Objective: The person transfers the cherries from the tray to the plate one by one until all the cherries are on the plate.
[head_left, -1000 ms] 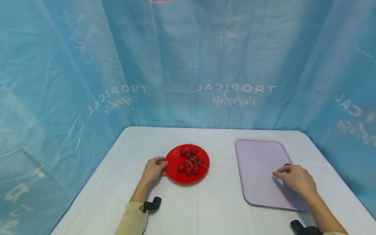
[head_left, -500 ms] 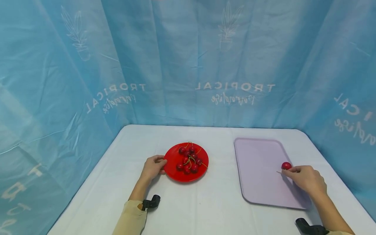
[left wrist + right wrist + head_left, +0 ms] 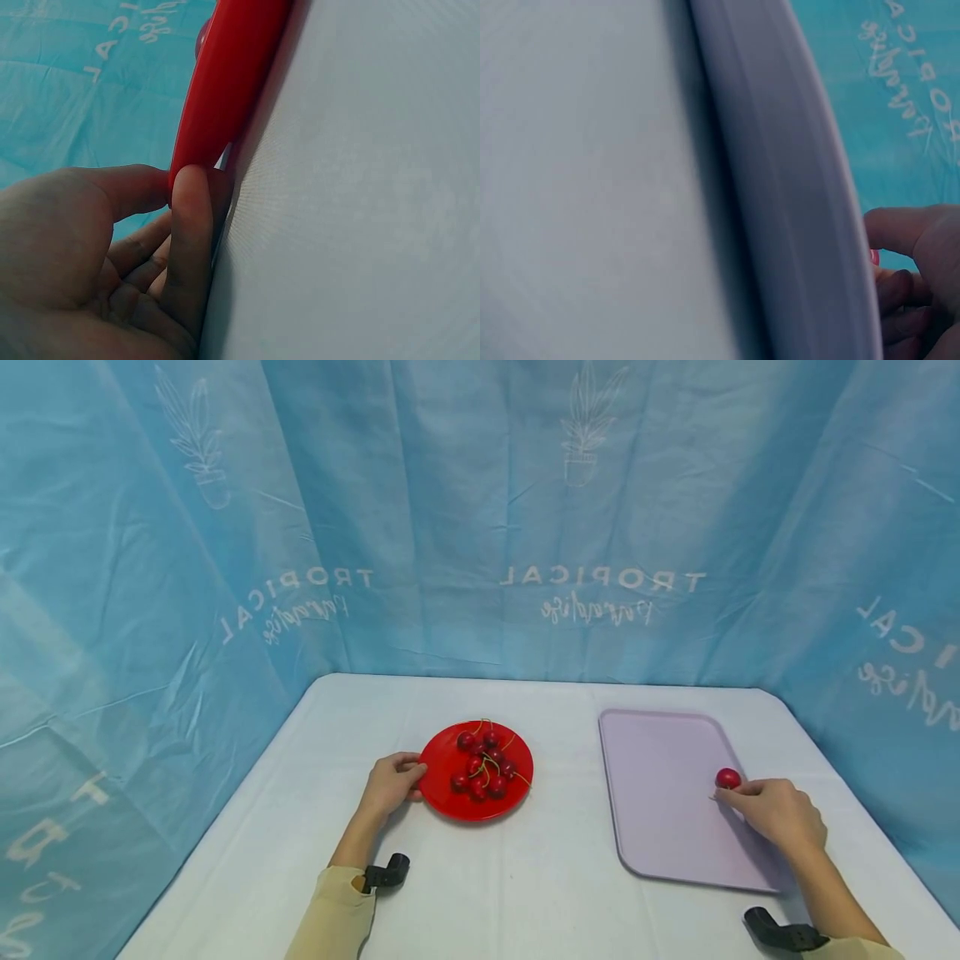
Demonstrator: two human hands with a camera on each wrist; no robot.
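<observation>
At the left edge of a red plate (image 3: 438, 797), my left hand (image 3: 390, 785) pinches the rim. In the left wrist view its thumb (image 3: 139, 187) lies on the upper side and a finger (image 3: 191, 217) reaches underneath. Several dark red cherries (image 3: 497, 787) with green stems are heaped on the plate. Over the right side of a pale purple tray (image 3: 660, 827), my right hand (image 3: 780, 814) pinches a single cherry (image 3: 727, 778) near its stem, which pokes out left of the fingertips. The tray's rim hides part of the right hand in the right wrist view.
A white cloth (image 3: 555, 843) covers the table under plate and tray. Blue printed curtains (image 3: 525, 527) hang behind the table and on both sides. Each wrist wears a black camera, such as the left one (image 3: 388, 872).
My right hand has shifted a little to the right over the tray, and the cherry, mostly hidden before, now shows beyond its fingertips. My left hand keeps its hold on the plate.
</observation>
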